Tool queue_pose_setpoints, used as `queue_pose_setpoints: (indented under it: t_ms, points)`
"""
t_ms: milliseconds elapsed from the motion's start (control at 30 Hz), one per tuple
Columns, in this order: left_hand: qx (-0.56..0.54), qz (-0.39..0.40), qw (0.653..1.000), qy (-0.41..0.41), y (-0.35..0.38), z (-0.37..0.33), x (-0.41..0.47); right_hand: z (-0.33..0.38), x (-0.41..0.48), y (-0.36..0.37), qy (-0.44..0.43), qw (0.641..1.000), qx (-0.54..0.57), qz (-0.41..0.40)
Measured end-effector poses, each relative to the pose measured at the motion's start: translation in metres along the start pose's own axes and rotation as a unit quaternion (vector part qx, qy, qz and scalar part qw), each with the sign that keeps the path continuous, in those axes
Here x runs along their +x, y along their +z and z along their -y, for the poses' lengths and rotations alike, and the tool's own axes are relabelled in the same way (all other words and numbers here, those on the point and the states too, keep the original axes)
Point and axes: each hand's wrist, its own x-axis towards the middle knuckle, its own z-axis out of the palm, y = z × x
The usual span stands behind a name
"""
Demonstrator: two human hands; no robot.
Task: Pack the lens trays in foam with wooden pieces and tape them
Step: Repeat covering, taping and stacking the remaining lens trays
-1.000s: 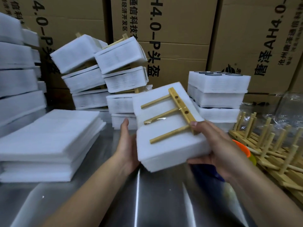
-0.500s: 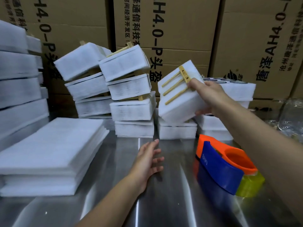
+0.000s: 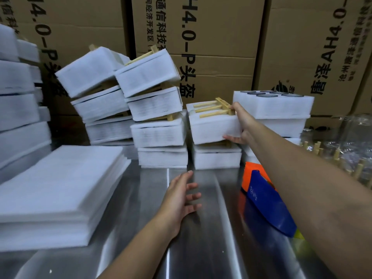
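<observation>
Fingers point(image 3: 191, 186) of left hand point(image 3: 178, 198): spread and relaxed, holding nothing, hovering over the steel table point(image 3: 201, 248). Pose much as half a second ago.

Tape dispenser point(image 3: 265, 200), orange and blue: on the table right of the left fingers, partly behind the right forearm. It has a small white mark on the blue side, unreadable.

Foam sheets point(image 3: 56, 188), loose stack: on the table left of the left fingers.

Fingers point(image 3: 231, 138) of right hand point(image 3: 240, 125): curled under the pack's right bottom edge, thumb on top against the crossbar; a firm grip.

Foam-wrapped pack point(image 3: 213, 127): beyond the left fingers, directly left of the right hand, with the wooden piece point(image 3: 215, 108) lying on top. Half a second ago it was higher and steeply tilted. It is now lowered and near level over a lower pack point(image 3: 216, 158); whether the two touch cannot be told.

Lens trays point(image 3: 271, 105), stacked, dark lenses showing on top: just behind the right hand.

Finished packs point(image 3: 149, 79): leaning stacks beyond and left of the left fingers.

Cartons point(image 3: 217, 37): rearmost, printed "H4.0-P头盔", "通信科技" and "唐泽AH4".
</observation>
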Motion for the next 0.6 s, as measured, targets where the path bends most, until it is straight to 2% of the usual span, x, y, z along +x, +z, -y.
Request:
queue_pose_setpoints:
  t_ms: [333, 433, 500, 600]
  points:
    - [-0.015, -0.023, 1.0, -0.003, 0.001, 0.0, 0.0, -0.018, 0.002, 0.014, 0.004, 0.997, -0.018, -0.079]
    - [-0.008, -0.023, 1.0, -0.003, 0.002, 0.0, 0.0, -0.027, -0.013, 0.002, -0.014, 0.994, -0.087, -0.067]
    - [0.0, -0.025, 1.0, -0.001, 0.002, 0.001, 0.0, -0.032, -0.023, -0.011, -0.088, 0.974, -0.184, -0.097]
    - [0.013, -0.022, 1.0, 0.004, 0.003, 0.002, 0.0, -0.024, -0.037, -0.033, -0.276, 0.888, -0.309, -0.201]
